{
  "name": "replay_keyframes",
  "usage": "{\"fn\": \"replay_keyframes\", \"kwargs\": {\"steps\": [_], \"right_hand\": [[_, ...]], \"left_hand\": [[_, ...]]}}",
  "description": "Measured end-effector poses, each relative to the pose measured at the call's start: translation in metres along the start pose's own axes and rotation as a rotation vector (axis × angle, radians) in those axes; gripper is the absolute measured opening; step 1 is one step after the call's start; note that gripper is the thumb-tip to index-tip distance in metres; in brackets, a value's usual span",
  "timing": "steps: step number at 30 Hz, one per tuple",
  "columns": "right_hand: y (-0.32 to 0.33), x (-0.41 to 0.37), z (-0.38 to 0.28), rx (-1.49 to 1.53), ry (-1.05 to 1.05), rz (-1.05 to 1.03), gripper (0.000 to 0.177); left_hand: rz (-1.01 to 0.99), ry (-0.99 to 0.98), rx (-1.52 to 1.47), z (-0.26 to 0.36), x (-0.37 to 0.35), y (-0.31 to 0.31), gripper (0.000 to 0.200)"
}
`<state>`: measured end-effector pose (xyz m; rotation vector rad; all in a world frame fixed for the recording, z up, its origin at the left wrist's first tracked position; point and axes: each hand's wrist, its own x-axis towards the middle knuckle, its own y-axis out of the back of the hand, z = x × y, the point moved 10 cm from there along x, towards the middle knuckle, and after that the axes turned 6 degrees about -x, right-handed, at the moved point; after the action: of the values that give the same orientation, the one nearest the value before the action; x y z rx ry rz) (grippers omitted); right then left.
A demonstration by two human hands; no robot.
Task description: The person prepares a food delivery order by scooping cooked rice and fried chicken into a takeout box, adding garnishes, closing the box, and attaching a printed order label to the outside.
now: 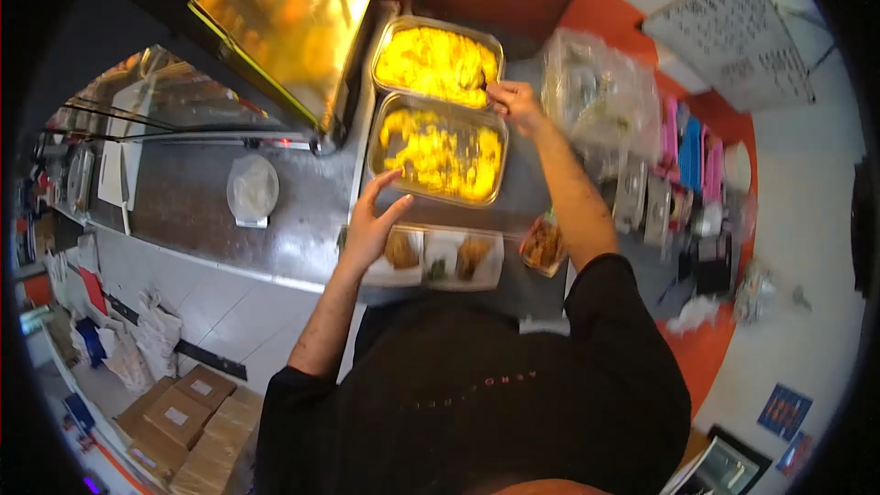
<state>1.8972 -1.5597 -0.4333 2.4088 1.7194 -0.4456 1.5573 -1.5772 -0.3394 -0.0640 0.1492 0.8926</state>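
My right hand (518, 108) is closed around the handle of a serving utensil at the near right corner of the far metal tray (500, 44). That tray is full of yellow food (431, 60), which hides the utensil's working end. A second metal tray (374, 151) sits just nearer to me, with a thinner, patchy layer of yellow food (440, 158). By its near left corner my left hand (371, 225) is open, thumb and fingers apart, its fingertips at the rim. Nearer still lies an open white takeaway box (463, 261) with brown food pieces in its compartments.
A small container of brown food (544, 246) stands beneath my right forearm. A lit glass display case (275, 18) rises at the far left. Plastic-wrapped containers (600, 92) crowd the right side. A round white lidded tub (252, 188) is on the left counter.
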Motion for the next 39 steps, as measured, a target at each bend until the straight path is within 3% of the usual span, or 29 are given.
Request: {"fn": "replay_keyframes", "kwargs": {"steps": [1,3,4,6,8,10,12,14,15,18,21,23,24,25,26,28,30,32,34,36,38,39], "right_hand": [[-0.003,-0.038,-0.015,-0.036,-0.031,0.082,0.014],[-0.027,-0.113,-0.041,0.163,0.003,-0.029,0.016],[-0.036,-0.152,-0.047,0.226,-0.023,-0.028,0.015],[-0.035,-0.221,-0.028,0.115,-0.043,0.098,0.021],[-0.059,-0.278,0.014,0.349,-0.164,-0.048,0.021],[-0.079,-0.319,0.061,0.472,-0.245,-0.030,0.020],[-0.091,-0.341,0.100,0.403,-0.348,0.127,0.019],[-0.079,-0.339,0.153,-0.123,-0.286,0.347,0.016],[-0.087,-0.338,0.103,-0.615,0.250,0.554,0.016],[-0.120,-0.332,0.111,-1.050,0.344,0.546,0.030],[-0.121,-0.331,0.103,-1.013,0.509,0.558,0.032],[-0.117,-0.338,0.091,-0.948,0.564,0.571,0.032],[-0.116,-0.344,0.070,-0.885,0.614,0.583,0.032],[-0.119,-0.352,0.035,-0.970,0.654,0.620,0.026],[-0.114,-0.346,0.022,-0.968,0.672,0.616,0.026],[-0.078,-0.340,0.001,-0.688,0.667,0.794,0.023],[-0.045,-0.289,-0.027,-0.317,0.482,0.772,0.023],[-0.017,-0.200,-0.032,-0.231,0.364,0.606,0.022],[-0.007,-0.118,-0.057,-0.339,0.498,0.545,0.022],[-0.003,-0.042,-0.070,-0.662,0.673,0.656,0.018],[-0.004,0.033,-0.065,-0.973,0.786,0.642,0.015],[0.002,0.070,-0.051,-0.975,0.684,0.550,0.018]], "left_hand": [[0.017,-0.082,0.075,0.006,-0.007,0.003,0.040],[0.058,-0.200,0.187,0.009,-0.021,0.004,0.032],[0.017,-0.166,0.188,0.000,-0.028,0.000,0.032],[0.103,-0.257,0.355,0.004,-0.035,0.006,0.032],[0.096,-0.287,0.334,0.006,-0.039,0.003,0.030],[0.104,-0.267,0.367,0.007,-0.041,0.003,0.028],[0.109,-0.314,0.379,0.011,-0.039,0.002,0.027],[0.091,-0.335,0.406,0.017,-0.036,-0.001,0.028],[0.090,-0.338,0.411,0.020,-0.035,-0.002,0.028],[0.053,-0.320,0.433,0.023,-0.027,-0.008,0.027],[0.043,-0.307,0.339,0.023,-0.017,-0.011,0.026],[0.023,-0.135,0.092,0.009,-0.009,-0.011,0.034],[0.029,-0.142,0.094,0.011,-0.006,-0.013,0.034],[0.100,0.000,-0.260,-0.005,-0.002,-0.010,0.042],[0.166,0.139,-0.615,-0.023,0.002,-0.013,0.050],[0.368,0.323,-0.940,-0.063,0.004,-0.016,0.067],[0.333,0.404,-1.215,-0.112,0.022,-0.028,0.065],[0.570,0.636,-1.147,-0.134,0.015,-0.039,0.061],[0.325,0.488,-1.243,-0.128,0.033,-0.069,0.056],[0.378,0.422,-1.253,-0.148,0.043,-0.080,0.060],[0.454,0.534,-1.268,-0.147,0.035,-0.100,0.059],[0.398,0.432,-1.291,-0.156,0.049,-0.101,0.058]]}}
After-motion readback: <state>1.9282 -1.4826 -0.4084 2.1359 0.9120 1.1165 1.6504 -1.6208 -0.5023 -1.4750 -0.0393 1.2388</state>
